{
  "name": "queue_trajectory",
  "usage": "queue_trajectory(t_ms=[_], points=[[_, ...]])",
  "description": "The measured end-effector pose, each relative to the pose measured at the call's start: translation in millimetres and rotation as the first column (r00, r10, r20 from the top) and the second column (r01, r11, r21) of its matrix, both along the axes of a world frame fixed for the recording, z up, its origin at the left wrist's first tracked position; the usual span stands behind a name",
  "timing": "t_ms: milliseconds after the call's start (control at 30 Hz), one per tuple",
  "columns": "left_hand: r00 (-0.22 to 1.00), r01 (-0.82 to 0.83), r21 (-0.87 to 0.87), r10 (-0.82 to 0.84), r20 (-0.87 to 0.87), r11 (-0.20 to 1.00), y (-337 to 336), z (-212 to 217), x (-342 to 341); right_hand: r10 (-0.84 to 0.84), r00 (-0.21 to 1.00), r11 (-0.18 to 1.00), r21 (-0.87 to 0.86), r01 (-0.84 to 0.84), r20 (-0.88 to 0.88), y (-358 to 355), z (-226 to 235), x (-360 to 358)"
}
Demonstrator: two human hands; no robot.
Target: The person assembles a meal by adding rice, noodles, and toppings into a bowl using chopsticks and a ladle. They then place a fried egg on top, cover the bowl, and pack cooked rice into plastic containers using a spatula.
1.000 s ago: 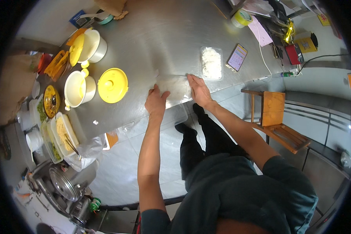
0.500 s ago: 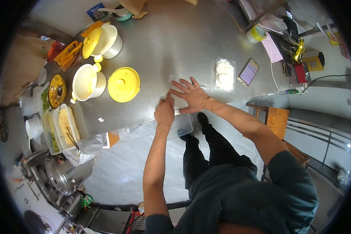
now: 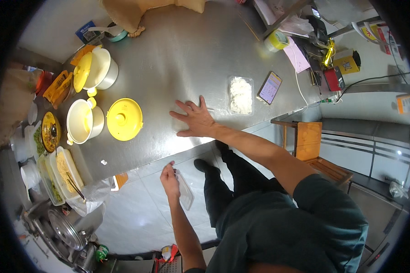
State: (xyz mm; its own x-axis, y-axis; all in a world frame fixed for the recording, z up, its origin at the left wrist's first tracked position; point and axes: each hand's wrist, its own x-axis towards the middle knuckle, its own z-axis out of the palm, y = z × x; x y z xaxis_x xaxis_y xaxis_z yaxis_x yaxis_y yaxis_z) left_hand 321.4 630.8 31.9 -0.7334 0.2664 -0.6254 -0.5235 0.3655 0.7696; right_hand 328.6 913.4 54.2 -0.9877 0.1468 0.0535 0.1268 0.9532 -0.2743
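Note:
My left hand (image 3: 170, 181) is below the table's front edge, closed on a clear plastic container (image 3: 185, 193) that hangs beside it over the floor. The grip itself is partly hidden. My right hand (image 3: 197, 119) lies spread on the steel tabletop (image 3: 168, 59), fingers apart. Whether something thin and clear lies beneath that palm, I cannot tell. To its right sits a clear plastic box of white food (image 3: 241, 95), perhaps rice. Left of the hand lies a round yellow lid (image 3: 125, 119).
Two white pots (image 3: 85, 120) with yellow handles stand at the left. Beyond them are a patterned yellow dish (image 3: 51, 132) and a tub of noodles (image 3: 68, 170) with chopsticks. A phone (image 3: 269, 88) lies at the right. A wooden chair (image 3: 308, 141) stands beyond the table's front edge.
My left hand has drawn back from the tabletop towards me, bringing the clear container along. My right hand stays spread on the table. The whole view has shifted.

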Motion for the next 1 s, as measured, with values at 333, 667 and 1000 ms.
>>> queue_trajectory(t_ms=[333,667,1000], points=[[0.842,-0.539,0.111,0.529,0.107,0.835,79,58,27,-0.040,0.988,0.999,-0.013,0.038,-0.149,16,13,9],[0.892,-0.058,0.084,0.090,-0.444,0.995,296,34,4,-0.797,0.603,0.386,-0.789,0.478,-0.024,33,67,147],[0.751,0.350,-0.259,-0.435,-0.497,0.900,351,-8,10,-0.776,0.621,0.607,-0.404,0.684,-0.115,157,0,138]])
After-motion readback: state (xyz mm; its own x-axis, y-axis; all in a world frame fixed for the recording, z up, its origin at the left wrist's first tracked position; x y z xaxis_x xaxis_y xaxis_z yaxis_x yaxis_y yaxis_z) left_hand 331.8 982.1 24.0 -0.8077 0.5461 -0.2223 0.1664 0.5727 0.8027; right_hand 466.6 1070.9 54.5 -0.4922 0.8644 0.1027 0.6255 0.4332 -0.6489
